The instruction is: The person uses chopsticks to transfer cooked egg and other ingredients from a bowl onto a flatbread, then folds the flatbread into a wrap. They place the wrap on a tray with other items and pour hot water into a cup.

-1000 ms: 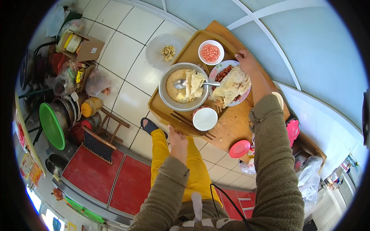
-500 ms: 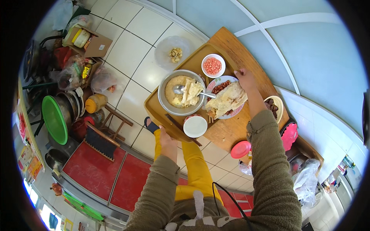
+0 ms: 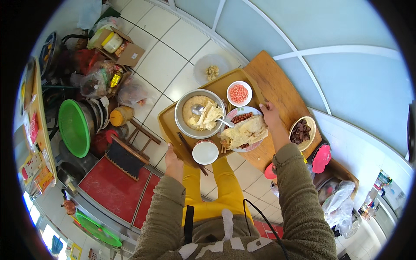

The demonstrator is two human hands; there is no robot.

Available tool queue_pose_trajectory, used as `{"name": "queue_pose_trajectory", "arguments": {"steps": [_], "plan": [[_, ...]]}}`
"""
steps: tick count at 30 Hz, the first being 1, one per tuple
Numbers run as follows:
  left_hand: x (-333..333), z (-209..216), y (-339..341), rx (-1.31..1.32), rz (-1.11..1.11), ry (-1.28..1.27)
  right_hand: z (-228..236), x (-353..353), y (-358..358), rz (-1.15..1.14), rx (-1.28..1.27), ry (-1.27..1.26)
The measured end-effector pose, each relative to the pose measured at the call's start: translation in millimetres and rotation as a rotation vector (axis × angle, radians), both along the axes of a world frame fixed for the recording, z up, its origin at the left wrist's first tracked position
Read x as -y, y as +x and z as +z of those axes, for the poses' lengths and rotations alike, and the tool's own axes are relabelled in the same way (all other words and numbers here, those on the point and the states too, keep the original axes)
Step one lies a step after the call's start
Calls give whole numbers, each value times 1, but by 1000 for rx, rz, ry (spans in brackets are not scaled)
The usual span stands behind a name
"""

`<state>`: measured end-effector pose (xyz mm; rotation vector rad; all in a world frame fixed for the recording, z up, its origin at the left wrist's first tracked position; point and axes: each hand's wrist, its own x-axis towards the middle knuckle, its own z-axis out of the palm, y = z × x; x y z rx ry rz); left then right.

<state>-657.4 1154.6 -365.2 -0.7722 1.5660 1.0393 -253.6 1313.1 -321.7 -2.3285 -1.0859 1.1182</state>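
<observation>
I hold a brown rectangular tray (image 3: 168, 125) with both hands. My left hand (image 3: 174, 164) is closed on its near left edge, and my right hand (image 3: 272, 118) grips the right edge. On the tray, a metal bowl (image 3: 177, 113) contains beige porridge-like food, folded flatbread pieces and a spoon (image 3: 197, 109). A floral plate (image 3: 260, 146) beside it carries reddish-brown nuts or beans under a large flatbread (image 3: 245, 132). A small white bowl (image 3: 229, 92) has pinkish-red pieces in it. White bowls, apparently nested (image 3: 205, 152), and chopsticks (image 3: 184, 141) lie at the near side.
A wooden table (image 3: 284, 89) stands at right, bearing a cream bowl (image 3: 313, 135) of dark pieces. On the tiled floor are a plastic bowl (image 3: 207, 65), a small wooden stool (image 3: 130, 151) and a cardboard box (image 3: 130, 55). A green basin (image 3: 73, 128) leans at left.
The tray has moved left and nearer my body, away from the table, held in both hands. My right arm now leaves the cream bowl of dark pieces fully visible.
</observation>
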Motion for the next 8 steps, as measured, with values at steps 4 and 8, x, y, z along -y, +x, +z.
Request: {"name": "queue_pose_trajectory", "arguments": {"steps": [4, 8], "plan": [[-23, 33, -56, -10, -11, 19, 35, -5, -32, 36, 39, 40], [-34, 61, -130, 19, -56, 123, 37, -4, -64, 56, -80, 141]]}}
